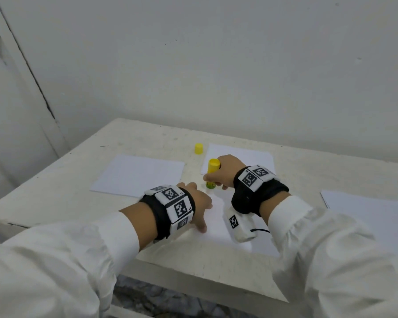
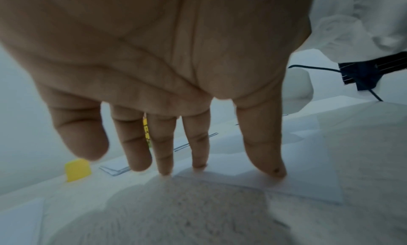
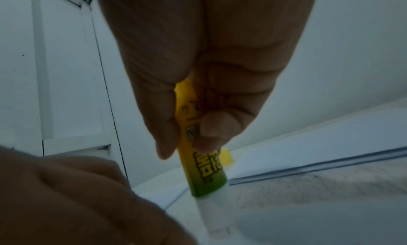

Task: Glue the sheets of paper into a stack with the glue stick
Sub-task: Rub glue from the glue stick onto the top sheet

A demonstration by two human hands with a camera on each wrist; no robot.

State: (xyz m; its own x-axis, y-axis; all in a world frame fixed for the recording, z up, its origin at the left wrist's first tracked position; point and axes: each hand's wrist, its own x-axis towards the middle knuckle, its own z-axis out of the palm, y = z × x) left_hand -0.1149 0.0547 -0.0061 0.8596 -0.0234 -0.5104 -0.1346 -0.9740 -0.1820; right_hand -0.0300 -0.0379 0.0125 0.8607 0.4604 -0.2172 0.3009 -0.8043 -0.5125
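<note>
My right hand (image 1: 223, 172) grips a yellow and green glue stick (image 1: 211, 172) upright, white glue end down on the near sheet of paper (image 1: 218, 222). In the right wrist view the fingers wrap the glue stick (image 3: 201, 167), and its white tip (image 3: 211, 212) touches the paper. My left hand (image 1: 199, 204) lies flat with straight fingers pressing that sheet's left part; the left wrist view shows the fingertips (image 2: 275, 170) on the paper (image 2: 297, 184). The yellow cap (image 1: 198, 148) stands on the table behind, also in the left wrist view as the cap (image 2: 77, 169).
More white sheets lie on the pale table (image 1: 55, 187): one at the left (image 1: 138, 174), a small pile behind my right hand (image 1: 244, 154), another at the right edge (image 1: 372, 216). A white wall stands close behind the table. The table's front edge is near my forearms.
</note>
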